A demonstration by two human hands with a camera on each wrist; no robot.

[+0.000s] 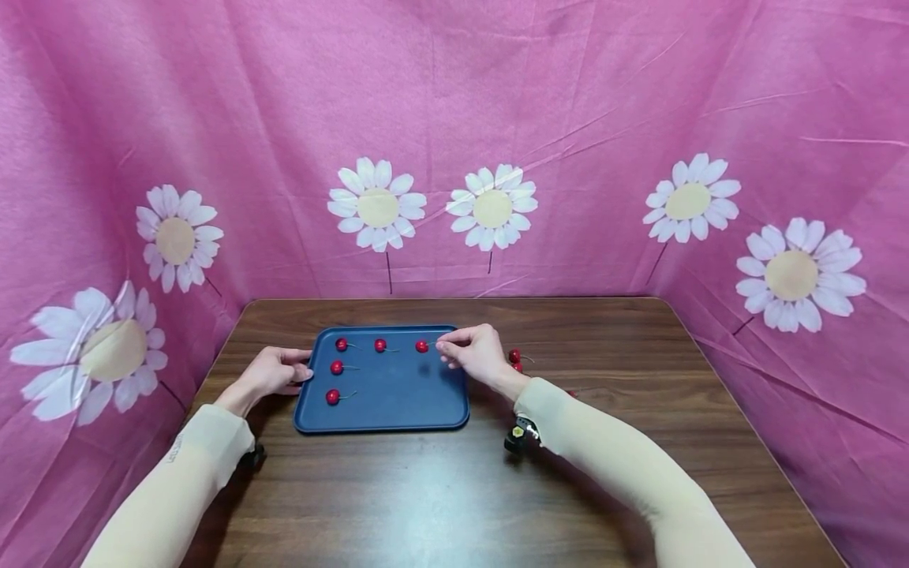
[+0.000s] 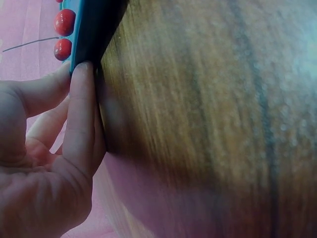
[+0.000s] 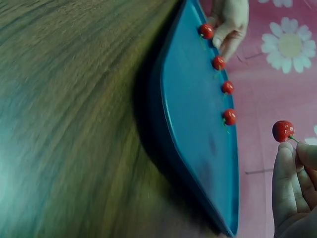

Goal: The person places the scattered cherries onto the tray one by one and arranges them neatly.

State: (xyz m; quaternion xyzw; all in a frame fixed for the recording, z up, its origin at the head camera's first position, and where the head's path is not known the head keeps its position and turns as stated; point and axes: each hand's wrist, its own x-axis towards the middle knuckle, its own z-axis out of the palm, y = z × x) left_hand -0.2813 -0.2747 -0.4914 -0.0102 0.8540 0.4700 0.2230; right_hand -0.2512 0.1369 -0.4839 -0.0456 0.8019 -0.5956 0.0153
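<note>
A blue tray (image 1: pixel 398 394) lies on the wooden table with several red cherries on it, among them a top-left cherry (image 1: pixel 342 345) and a lower-left cherry (image 1: pixel 332 397). My left hand (image 1: pixel 268 371) pinches the tray's left rim, thumb on top and fingers along the outer side and underneath. Between thumb and fingertips, my right hand (image 1: pixel 477 353) pinches the thin green stem of a cherry (image 3: pixel 283 131). That cherry hangs over the tray's upper right part, and its shadow falls on the tray below. The stem's far end is hidden by the fingers.
More cherries (image 1: pixel 514 356) lie on the table (image 1: pixel 355 497) to the right of the tray, partly hidden behind my right wrist and sleeve. A pink cloth (image 1: pixel 426 95) with white daisies hangs around the table's back and sides.
</note>
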